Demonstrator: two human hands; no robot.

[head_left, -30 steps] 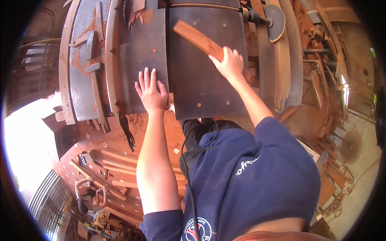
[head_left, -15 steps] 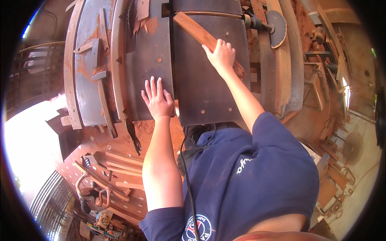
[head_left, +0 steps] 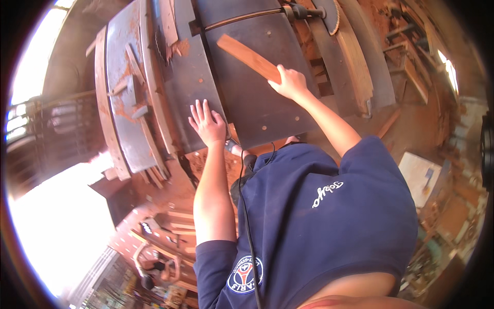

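Observation:
My right hand (head_left: pixel 289 83) is closed around the near end of a flat wooden strip (head_left: pixel 248 57). The strip slants away to the left over the dark metal table (head_left: pixel 247 105) of a woodworking machine, its far end short of the cutter slot (head_left: pixel 242 19). Whether it lies flat on the metal or is slightly raised, I cannot tell. My left hand (head_left: pixel 208 124) rests palm down on the left part of the table, fingers stretched, holding nothing. The long gap between the two table parts runs just right of it.
A round saw blade (head_left: pixel 335 19) sits at the far right. On the left bench lie a hammer (head_left: pixel 140 111), wood offcuts and sawdust. A black cable (head_left: pixel 246 216) hangs down my shirt. At lower left another person (head_left: pixel 153 267) is among long boards on the floor.
The view has turned and shifted. The strip has drawn back from the cutter slot, and my right hand now grips nearer its end. My left hand still lies flat on the table.

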